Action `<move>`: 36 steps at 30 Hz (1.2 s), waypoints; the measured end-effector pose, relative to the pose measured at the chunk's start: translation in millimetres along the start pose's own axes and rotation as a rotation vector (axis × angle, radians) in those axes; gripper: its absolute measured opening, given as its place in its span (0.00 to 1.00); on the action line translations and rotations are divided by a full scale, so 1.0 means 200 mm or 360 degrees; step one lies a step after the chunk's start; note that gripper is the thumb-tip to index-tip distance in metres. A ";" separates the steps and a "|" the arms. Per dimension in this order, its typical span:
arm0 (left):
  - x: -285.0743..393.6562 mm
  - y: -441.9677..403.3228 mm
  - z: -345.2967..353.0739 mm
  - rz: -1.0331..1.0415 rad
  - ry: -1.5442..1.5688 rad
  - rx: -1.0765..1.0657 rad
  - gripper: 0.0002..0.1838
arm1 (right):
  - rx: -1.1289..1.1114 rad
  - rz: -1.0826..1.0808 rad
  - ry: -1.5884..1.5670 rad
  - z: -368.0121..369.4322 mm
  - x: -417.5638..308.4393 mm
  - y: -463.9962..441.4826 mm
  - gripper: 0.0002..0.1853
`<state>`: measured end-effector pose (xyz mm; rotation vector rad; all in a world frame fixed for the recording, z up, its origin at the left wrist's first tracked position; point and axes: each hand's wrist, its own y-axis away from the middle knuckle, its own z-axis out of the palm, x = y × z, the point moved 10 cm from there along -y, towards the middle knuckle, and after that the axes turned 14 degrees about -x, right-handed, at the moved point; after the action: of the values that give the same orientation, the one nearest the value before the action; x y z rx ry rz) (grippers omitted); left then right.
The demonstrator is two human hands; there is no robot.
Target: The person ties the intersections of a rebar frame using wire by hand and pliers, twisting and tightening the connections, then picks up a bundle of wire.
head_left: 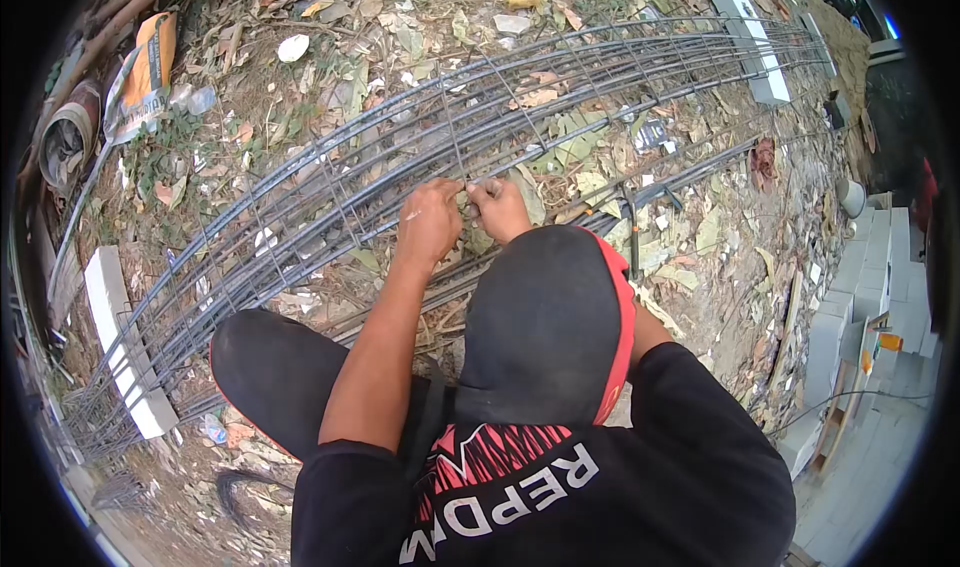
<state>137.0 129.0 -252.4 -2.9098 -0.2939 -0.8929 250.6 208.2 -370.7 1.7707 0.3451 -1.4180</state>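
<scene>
A long cage of steel bars [390, 158] with thin cross ties runs from the lower left to the upper right. My left hand [432, 219] is at the near edge of the cage, its fingers pinched together at a cross tie. Right beside it, my right hand [498, 209] has thumb and fingertips closed at the same spot. The fingertips of both hands almost meet. Whatever they pinch is too small to make out.
A white block [130, 342] lies under the cage's left end, and a grey-white block [755, 47] under its right part. Loose bars [700, 172] and a dark tool [633, 232] lie right of my knee. Pale blocks [860, 287] stand far right. A coil of wire [240, 497] lies lower left.
</scene>
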 end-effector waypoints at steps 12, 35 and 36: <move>-0.40 -0.14 0.28 -0.0683 0.0996 -0.0636 0.15 | 0.0123 -0.0468 0.1403 0.09 -0.27 0.41 0.10; -0.31 -0.19 0.28 -0.0751 0.1421 -0.0918 0.23 | -0.0854 0.0575 -0.1233 0.13 0.17 0.74 0.17; -0.35 -0.21 0.33 -0.0737 0.1312 -0.0930 0.23 | -0.0679 0.0587 -0.1250 -0.02 0.25 0.81 0.17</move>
<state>106.8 168.2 -345.0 -2.5864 -0.7307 -2.4797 376.6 96.7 -347.0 0.7923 -0.0971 -1.5013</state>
